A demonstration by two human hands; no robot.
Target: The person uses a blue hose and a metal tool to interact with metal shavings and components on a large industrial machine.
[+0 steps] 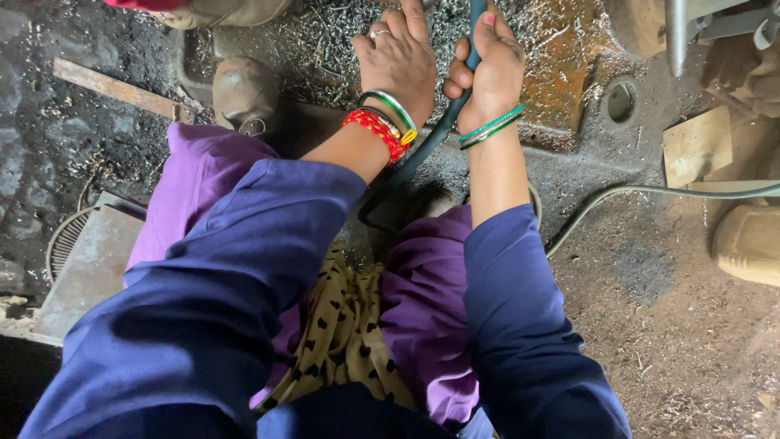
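My right hand (487, 69) is closed around a dark teal hose (431, 140) that runs from the top edge down between my wrists toward my lap. My left hand (400, 58) lies flat, fingers spread, on a surface strewn with metal shavings (325, 41), just left of the hose. It wears a ring, and red and green bangles sit on that wrist; green bangles circle the right wrist. Blue sleeves and purple cloth cover my arms and knees.
A rusty orange metal plate (569, 65) lies beyond my right hand. A grey cable (650, 192) crosses the dirt floor at right, near a wooden block (697, 145). Another person's shoe (244, 91) is at upper left. A metal sheet (89, 260) rests at left.
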